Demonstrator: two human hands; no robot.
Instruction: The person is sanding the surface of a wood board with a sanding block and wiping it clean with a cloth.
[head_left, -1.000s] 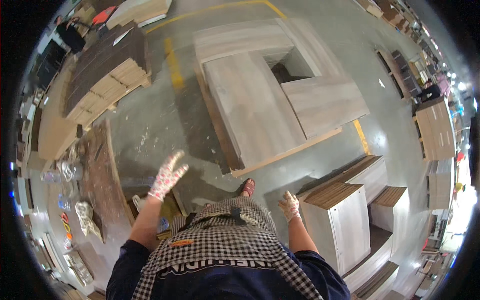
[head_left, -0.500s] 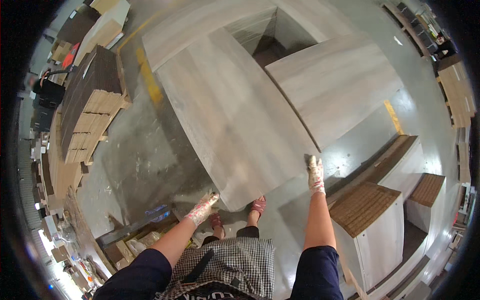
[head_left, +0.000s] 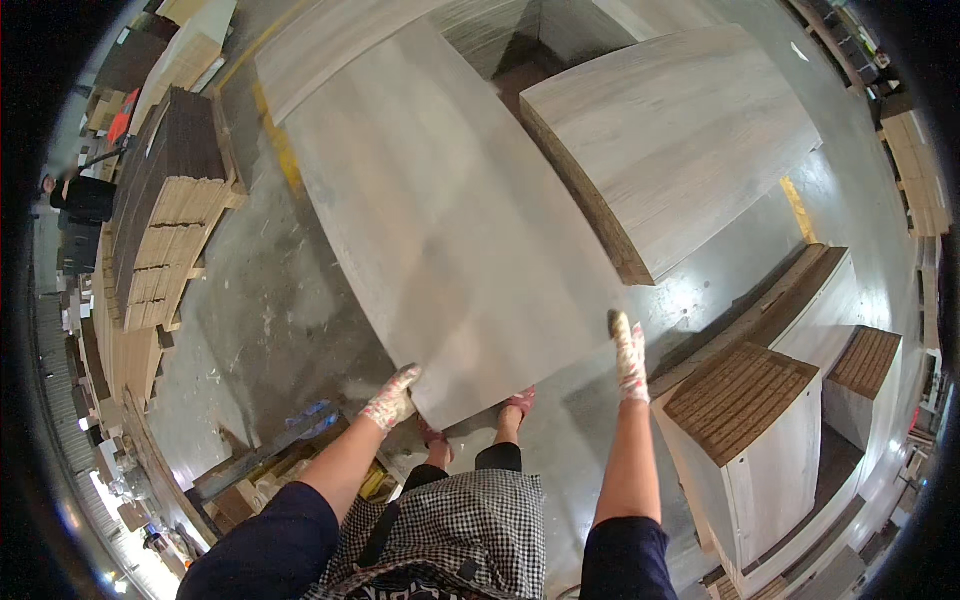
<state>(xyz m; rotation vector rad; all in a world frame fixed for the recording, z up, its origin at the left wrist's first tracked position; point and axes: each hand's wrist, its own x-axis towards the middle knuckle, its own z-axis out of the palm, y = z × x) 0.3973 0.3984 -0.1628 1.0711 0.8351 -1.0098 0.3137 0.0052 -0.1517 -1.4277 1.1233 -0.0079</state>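
Note:
A large grey wood-grain panel (head_left: pixel 450 220) stretches from in front of my body toward the far side. My left hand (head_left: pixel 393 398), in a patterned work glove, is closed on its near left corner, thumb toward the top face. At the near right corner my right hand (head_left: pixel 630 358), gloved alike, grips the edge with fingers pointing away from me. The fingers under the panel are hidden. Close by on the right stands a stack of similar panels (head_left: pixel 670 140), its brown layered side showing along the held panel's edge.
Upright stacks of grey boards with brown edges (head_left: pixel 742 400) stand to my right. On the left, a pallet holds dark boards (head_left: pixel 165 230). A low crate of packing material (head_left: pixel 270 475) lies near my left forearm. A person in dark clothes (head_left: pixel 85 198) is at the far left.
A gap has opened between the held panel and the right stack, whose brown side now shows. My left hand has closed further over the corner. The view has shifted a little.

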